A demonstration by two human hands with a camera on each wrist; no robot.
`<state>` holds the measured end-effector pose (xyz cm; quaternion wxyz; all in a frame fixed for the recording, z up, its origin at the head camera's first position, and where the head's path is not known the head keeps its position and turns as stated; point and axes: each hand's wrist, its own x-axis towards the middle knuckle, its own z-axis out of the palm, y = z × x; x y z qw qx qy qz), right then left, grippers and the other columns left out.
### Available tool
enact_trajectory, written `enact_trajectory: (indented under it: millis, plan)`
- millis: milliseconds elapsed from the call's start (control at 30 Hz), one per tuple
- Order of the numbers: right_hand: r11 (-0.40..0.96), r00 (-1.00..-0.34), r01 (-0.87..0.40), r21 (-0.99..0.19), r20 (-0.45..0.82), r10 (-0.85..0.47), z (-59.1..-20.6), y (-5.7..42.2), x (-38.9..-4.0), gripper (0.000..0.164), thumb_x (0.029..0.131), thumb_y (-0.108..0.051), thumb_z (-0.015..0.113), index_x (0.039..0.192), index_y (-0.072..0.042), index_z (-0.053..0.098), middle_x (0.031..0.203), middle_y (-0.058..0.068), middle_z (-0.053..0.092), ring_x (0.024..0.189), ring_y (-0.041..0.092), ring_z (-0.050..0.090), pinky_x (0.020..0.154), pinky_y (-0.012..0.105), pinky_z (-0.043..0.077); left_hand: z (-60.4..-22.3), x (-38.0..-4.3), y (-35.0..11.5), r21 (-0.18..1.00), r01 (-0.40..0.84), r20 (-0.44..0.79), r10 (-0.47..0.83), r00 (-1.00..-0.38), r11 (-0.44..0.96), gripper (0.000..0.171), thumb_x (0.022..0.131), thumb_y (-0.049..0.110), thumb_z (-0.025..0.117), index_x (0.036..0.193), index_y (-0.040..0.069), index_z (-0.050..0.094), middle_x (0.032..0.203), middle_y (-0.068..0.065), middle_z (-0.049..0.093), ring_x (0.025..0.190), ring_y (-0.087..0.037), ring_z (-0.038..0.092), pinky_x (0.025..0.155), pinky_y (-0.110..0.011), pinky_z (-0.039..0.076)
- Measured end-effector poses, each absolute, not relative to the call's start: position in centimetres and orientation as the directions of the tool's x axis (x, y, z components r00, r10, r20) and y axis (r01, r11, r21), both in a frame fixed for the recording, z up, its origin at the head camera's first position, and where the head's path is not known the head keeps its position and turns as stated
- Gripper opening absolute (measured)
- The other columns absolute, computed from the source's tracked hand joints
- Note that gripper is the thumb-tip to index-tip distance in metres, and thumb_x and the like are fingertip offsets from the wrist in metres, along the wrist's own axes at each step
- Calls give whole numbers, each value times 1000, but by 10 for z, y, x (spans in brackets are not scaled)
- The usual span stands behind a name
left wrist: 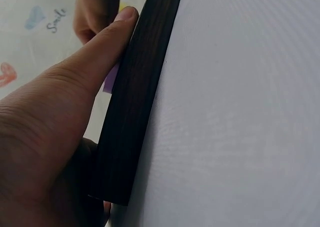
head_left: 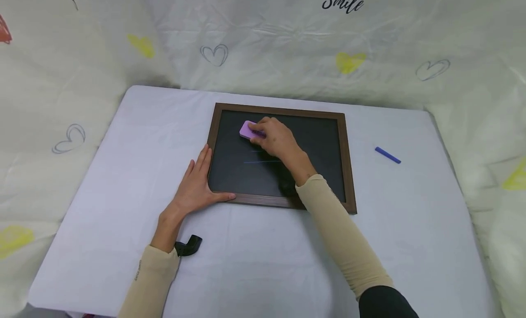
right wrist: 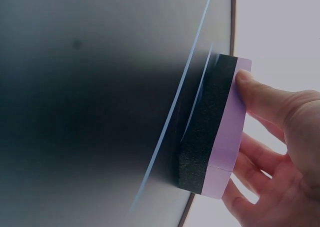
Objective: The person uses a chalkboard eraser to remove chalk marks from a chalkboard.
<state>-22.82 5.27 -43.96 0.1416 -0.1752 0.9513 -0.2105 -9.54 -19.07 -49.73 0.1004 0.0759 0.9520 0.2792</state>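
Plainly, the head view shows a framed chalkboard lying on a white table; the person's right hand pinches a purple eraser, thumb and fingers clamped on it, over the upper left part of the dark surface; blue lines run just below the eraser; the left hand grips nothing, its fingers extended along the brown frame's left side and its thumb spread apart from them onto the bottom rail, at the lower left corner; a blue stick lies on the table to the right, well apart from the board; behind the table hangs a pale backdrop with hearts and the word "Smile". From the left wrist, the left thumb rests against the dark edge of the frame, with a sliver of purple beyond it. From the right wrist, the eraser's black layer faces the board beside two light blue lines; the right thumb presses the purple backing, the other fingers behind it.
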Motion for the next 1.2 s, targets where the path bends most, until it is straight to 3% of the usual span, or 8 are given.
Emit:
enact_trajectory:
  millis: [733, 1200]
  plan:
    - [837, -937, -174, -519, -175, -304, -444, 122, -238, 54, 100, -30, 71, 151, -27, 55, 150, 12, 58, 140, 34, 52, 120, 53, 42, -496, -94, -190, 552, 77, -148, 189, -971, 830, 145, 69, 67, 87, 168, 14, -4, 178, 0, -10, 166, -28, 11, 135, -56, 4]
    - [843, -962, -167, -512, -104, -254, -444, 152, -235, 54, 98, -26, 74, 149, -19, 57, 143, 18, 62, 126, 39, 59, 110, 54, 47, -494, -94, -189, 542, 76, -161, 192, -968, 837, 145, 70, 66, 87, 168, 13, -5, 178, 0, -10, 165, -29, 12, 135, -56, 4]
